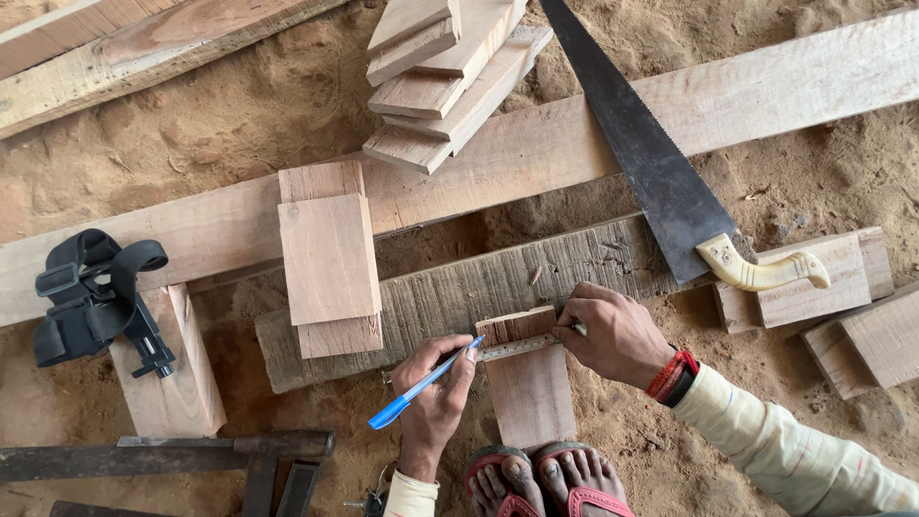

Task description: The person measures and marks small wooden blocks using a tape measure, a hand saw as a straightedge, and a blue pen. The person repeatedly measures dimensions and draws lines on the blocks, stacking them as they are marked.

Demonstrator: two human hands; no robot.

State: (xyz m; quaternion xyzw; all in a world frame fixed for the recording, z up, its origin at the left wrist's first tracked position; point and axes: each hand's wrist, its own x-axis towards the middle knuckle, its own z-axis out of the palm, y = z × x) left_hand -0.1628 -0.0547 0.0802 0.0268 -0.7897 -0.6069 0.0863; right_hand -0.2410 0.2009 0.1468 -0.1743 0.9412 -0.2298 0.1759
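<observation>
Left hand: the left hand (433,402) pinches a blue plastic pen (425,383) between thumb and curled fingers, its tip at the near end of a short pale wooden block (528,388).
Right hand: the right hand (617,335) presses a narrow metal ruler (517,347) across the block's top end, fingers bunched together on it.
Block: it lies flat on the sand, its far end against a long grey weathered plank (459,287), just above the person's two feet in red sandals (546,479).
Labels: none readable from here; the ruler's markings are too small to tell.
Around: a handsaw with a cream handle (670,182) lies across the planks on the right; a stack of short offcuts (445,77) sits at the top; two flat boards (328,258) overlap on the left; a black strapped device (91,297) rests on another block.
Surface: loose sandy ground (239,115), outdoors it seems.
</observation>
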